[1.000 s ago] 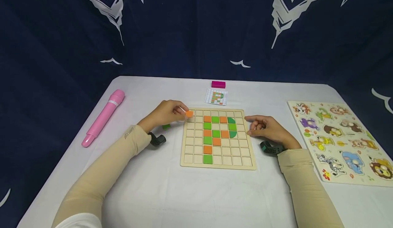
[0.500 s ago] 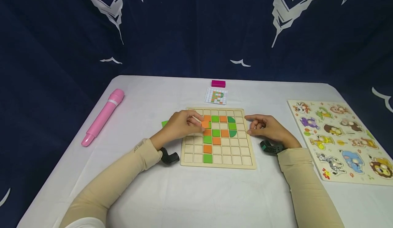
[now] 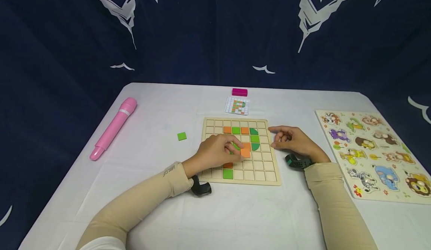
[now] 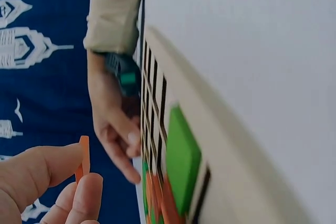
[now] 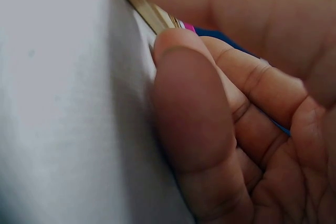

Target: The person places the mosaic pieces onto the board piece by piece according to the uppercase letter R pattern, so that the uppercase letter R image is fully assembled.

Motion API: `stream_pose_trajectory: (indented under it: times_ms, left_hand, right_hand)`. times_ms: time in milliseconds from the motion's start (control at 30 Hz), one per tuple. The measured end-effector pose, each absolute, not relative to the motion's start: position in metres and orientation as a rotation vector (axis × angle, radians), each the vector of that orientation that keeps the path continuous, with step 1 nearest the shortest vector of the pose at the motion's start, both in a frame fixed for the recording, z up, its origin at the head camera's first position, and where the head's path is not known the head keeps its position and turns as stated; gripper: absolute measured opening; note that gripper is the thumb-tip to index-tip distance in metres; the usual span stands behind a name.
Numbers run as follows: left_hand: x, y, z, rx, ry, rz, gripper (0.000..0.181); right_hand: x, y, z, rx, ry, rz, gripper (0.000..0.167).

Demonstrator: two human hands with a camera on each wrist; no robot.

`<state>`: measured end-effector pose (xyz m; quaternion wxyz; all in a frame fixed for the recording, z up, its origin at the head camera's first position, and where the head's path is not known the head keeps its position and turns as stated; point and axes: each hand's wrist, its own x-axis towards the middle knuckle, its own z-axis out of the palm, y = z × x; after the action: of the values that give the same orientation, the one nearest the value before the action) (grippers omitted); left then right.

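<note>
My left hand (image 3: 215,152) pinches a square orange tile (image 3: 245,153) between thumb and fingertips above the wooden grid board (image 3: 239,183). In the left wrist view the pinched tile (image 4: 85,153) stands edge-on, apart from the board. Orange and green tiles lie in the board's cells, including a green tile (image 3: 228,174) in the bottom row and rounded dark green pieces at the right. The left hand hides part of the pattern. My right hand (image 3: 297,143) rests at the board's right edge, index finger and thumb extended to it, the other fingers loosely bent.
One loose green tile (image 3: 182,136) lies left of the board. Behind the board are a pattern card (image 3: 237,106) and a magenta block (image 3: 240,92). A pink microphone-shaped stick (image 3: 113,128) lies at left, an animal puzzle board (image 3: 377,156) at right.
My left hand has carried the orange tile from the board's upper left corner rightward and nearer, to over its middle. The loose green tile has come into full view. The right hand stays put.
</note>
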<state>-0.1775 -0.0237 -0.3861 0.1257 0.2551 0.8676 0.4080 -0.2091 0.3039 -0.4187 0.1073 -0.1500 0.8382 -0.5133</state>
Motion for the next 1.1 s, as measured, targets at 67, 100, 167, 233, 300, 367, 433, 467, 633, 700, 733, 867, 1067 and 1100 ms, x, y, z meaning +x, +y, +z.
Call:
stream_pose_trajectory:
  times_ms: [67,100,167,233,300,367,433,467,633,700,733,867,1067,1100]
  left_hand:
    - [-0.174,-0.018,-0.387,0.757,2.523,1.184,0.028]
    - [-0.171,-0.016,-0.387,0.766,2.522,1.178,0.027]
    - [-0.167,-0.011,-0.388,0.785,2.527,1.164,0.025]
    - [-0.164,-0.006,-0.39,0.797,2.529,1.153,0.024]
    - [-0.16,-0.001,-0.392,0.809,2.534,1.129,0.022]
    - [-0.156,0.003,-0.393,0.817,2.548,1.098,0.022]
    - [-0.153,0.007,-0.394,0.825,2.566,1.059,0.021]
    - [-0.152,0.009,-0.394,0.834,2.578,1.037,0.02]
    - [-0.147,0.017,-0.394,0.858,2.642,0.912,0.021]
    - [-0.146,0.02,-0.395,0.86,2.66,0.86,0.021]
    - [-0.145,0.021,-0.396,0.863,2.671,0.832,0.021]
    - [-0.143,0.026,-0.399,0.89,2.698,0.74,0.02]
    - [-0.142,0.027,-0.401,0.914,2.706,0.705,0.021]
    - [-0.142,0.027,-0.402,0.911,2.71,0.697,0.021]
  right_hand:
    - [-0.209,0.304,-0.419,-0.44,2.47,-1.508,0.06]
    - [-0.209,0.304,-0.419,-0.44,2.472,-1.505,0.06]
    - [-0.209,0.304,-0.419,-0.439,2.476,-1.5,0.06]
    - [-0.209,0.304,-0.418,-0.44,2.478,-1.498,0.059]
    - [-0.21,0.305,-0.418,-0.444,2.48,-1.497,0.059]
    - [-0.21,0.305,-0.418,-0.446,2.48,-1.498,0.059]
    - [-0.21,0.306,-0.418,-0.446,2.482,-1.496,0.059]
    - [-0.21,0.306,-0.418,-0.446,2.483,-1.497,0.059]
    - [-0.21,0.306,-0.419,-0.449,2.48,-1.501,0.059]
    - [-0.21,0.306,-0.419,-0.447,2.48,-1.501,0.059]
    - [-0.21,0.306,-0.419,-0.446,2.481,-1.499,0.059]
    - [-0.209,0.305,-0.419,-0.438,2.494,-1.48,0.059]
    - [-0.209,0.303,-0.419,-0.439,2.496,-1.477,0.059]
    - [-0.21,0.303,-0.419,-0.439,2.494,-1.479,0.059]
